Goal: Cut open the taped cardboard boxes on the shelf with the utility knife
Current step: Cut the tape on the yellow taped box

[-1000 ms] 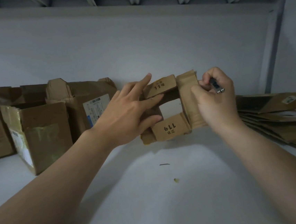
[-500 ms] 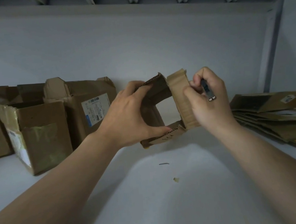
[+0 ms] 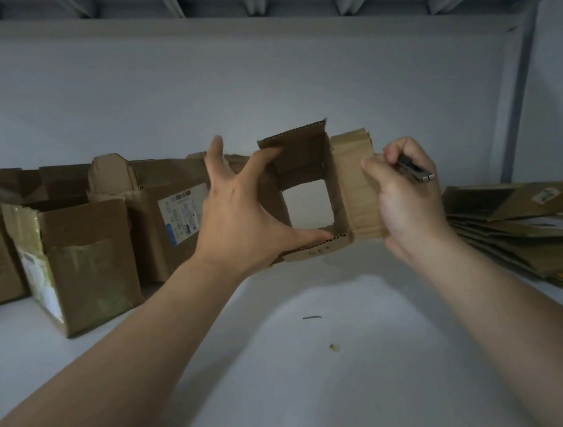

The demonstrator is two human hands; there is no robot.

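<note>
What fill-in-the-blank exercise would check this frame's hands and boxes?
The hand gripping the utility knife is the person's ___ one.
The left hand holds the small box, open at ___ ends.
The flattened cardboard stack lies on the shelf at its ___ side.
Missing: right; both; right.

We see the small brown box (image 3: 353, 189) open at both ends, a square tube gripped between left fingers (image 3: 261, 160) and right fingers (image 3: 394, 154); the dark utility knife (image 3: 417, 171) sticks out of the right fingers.
</note>
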